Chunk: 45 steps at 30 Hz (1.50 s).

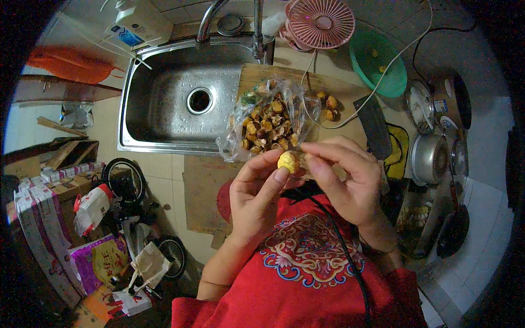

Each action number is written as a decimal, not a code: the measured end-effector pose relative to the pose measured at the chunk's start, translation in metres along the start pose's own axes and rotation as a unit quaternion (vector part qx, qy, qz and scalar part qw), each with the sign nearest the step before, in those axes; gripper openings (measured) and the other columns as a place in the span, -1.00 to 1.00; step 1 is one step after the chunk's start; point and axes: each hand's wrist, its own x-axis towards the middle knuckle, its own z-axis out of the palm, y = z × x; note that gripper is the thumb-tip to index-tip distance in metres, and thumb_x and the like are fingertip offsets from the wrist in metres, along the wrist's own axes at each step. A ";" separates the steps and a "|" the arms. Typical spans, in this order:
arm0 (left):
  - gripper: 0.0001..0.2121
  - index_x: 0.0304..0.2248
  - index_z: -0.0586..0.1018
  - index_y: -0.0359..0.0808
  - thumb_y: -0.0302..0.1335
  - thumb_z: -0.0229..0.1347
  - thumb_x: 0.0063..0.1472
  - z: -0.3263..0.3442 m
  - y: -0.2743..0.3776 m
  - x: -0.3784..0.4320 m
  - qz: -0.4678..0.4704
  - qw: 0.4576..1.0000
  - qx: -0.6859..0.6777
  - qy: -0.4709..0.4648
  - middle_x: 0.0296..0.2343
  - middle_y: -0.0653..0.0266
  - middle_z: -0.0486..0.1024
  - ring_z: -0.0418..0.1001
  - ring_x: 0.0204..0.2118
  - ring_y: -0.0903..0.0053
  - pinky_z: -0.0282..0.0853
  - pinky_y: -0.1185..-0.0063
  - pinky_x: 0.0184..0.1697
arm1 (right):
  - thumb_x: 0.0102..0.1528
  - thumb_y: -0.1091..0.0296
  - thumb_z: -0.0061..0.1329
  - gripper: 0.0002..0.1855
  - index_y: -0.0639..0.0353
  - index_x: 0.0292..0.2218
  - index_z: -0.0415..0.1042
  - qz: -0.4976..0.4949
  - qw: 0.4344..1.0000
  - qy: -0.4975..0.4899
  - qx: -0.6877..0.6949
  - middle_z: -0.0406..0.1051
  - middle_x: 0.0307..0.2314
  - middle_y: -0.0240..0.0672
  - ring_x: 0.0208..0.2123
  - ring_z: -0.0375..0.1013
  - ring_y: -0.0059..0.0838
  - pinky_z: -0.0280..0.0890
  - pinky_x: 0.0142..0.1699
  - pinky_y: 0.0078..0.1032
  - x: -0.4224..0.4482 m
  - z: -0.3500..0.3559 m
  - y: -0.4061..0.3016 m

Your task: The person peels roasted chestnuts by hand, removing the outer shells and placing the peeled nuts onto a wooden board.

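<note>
My left hand [258,192] pinches a yellow, wrinkled chestnut kernel [288,162] between thumb and fingers, just in front of my chest. Close against its right side are the thumb and forefinger of my right hand [348,180]. Something brownish, perhaps skin or shell, shows between those fingertips, but it is too blurred to tell whether they grip it. Beyond both hands, a clear plastic bag [233,141] lies spread with chestnuts and broken shells [270,125] in it. Several loose chestnuts [328,105] rest on the wooden cutting board [344,86] to its right.
Left of the board is a steel sink [164,102] with a faucet [257,28]. A pink fan [322,24] and a green basin [379,80] holding yellow pieces stand behind. A dark cleaver-like blade [371,127] and a metal pot [428,160] lie right. A cable [369,102] crosses the board.
</note>
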 end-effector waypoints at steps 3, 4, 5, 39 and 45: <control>-0.77 -0.27 0.29 -0.43 -0.63 -0.09 0.01 0.000 -0.002 -0.001 0.054 0.997 0.045 -0.013 -0.34 0.17 0.33 0.33 -0.30 0.51 0.32 0.54 -0.27 | -0.20 0.56 -0.07 -0.83 0.29 -0.43 0.36 -0.067 0.996 0.003 -0.067 0.31 -0.58 -0.28 -0.57 0.34 -0.47 0.24 -0.50 -0.63 -0.003 0.002 0.001; -0.76 -0.26 0.30 -0.44 -0.64 -0.08 0.00 0.000 -0.002 -0.001 0.068 0.996 0.063 -0.008 -0.33 0.17 0.33 0.32 -0.30 0.51 0.30 0.56 -0.25 | -0.23 0.58 -0.04 -0.83 0.29 -0.47 0.37 -0.052 0.997 0.003 -0.061 0.31 -0.59 -0.29 -0.57 0.34 -0.45 0.25 -0.49 -0.61 -0.004 0.003 0.000; -0.75 -0.26 0.30 -0.45 -0.66 -0.08 -0.01 0.000 -0.002 -0.001 0.082 0.993 0.080 -0.004 -0.33 0.17 0.33 0.32 -0.30 0.52 0.29 0.57 -0.24 | -0.23 0.58 -0.04 -0.83 0.29 -0.47 0.37 -0.052 0.997 0.003 -0.061 0.31 -0.59 -0.29 -0.57 0.34 -0.45 0.25 -0.49 -0.61 -0.004 0.003 0.000; -0.74 -0.24 0.28 -0.43 -0.65 -0.09 0.00 -0.005 -0.006 0.002 0.096 0.989 0.051 -0.104 -0.24 0.09 0.26 0.26 -0.20 0.46 0.22 0.54 -0.16 | -0.13 0.53 -0.12 -0.94 0.29 -0.51 0.29 0.057 0.993 0.059 0.089 0.28 -0.56 -0.26 -0.50 0.31 -0.43 0.21 -0.40 -0.60 -0.014 0.013 0.002; -0.66 -0.28 0.30 -0.40 -0.69 0.03 -0.14 -0.007 -0.007 0.000 0.075 0.995 -0.022 -0.063 -0.27 0.18 0.28 0.27 -0.24 0.50 0.23 0.61 -0.21 | -0.12 0.54 -0.13 -0.94 0.26 -0.51 0.26 -0.035 0.999 -0.001 -0.021 0.26 -0.56 -0.24 -0.49 0.29 -0.34 0.19 -0.40 -0.56 -0.013 0.011 -0.003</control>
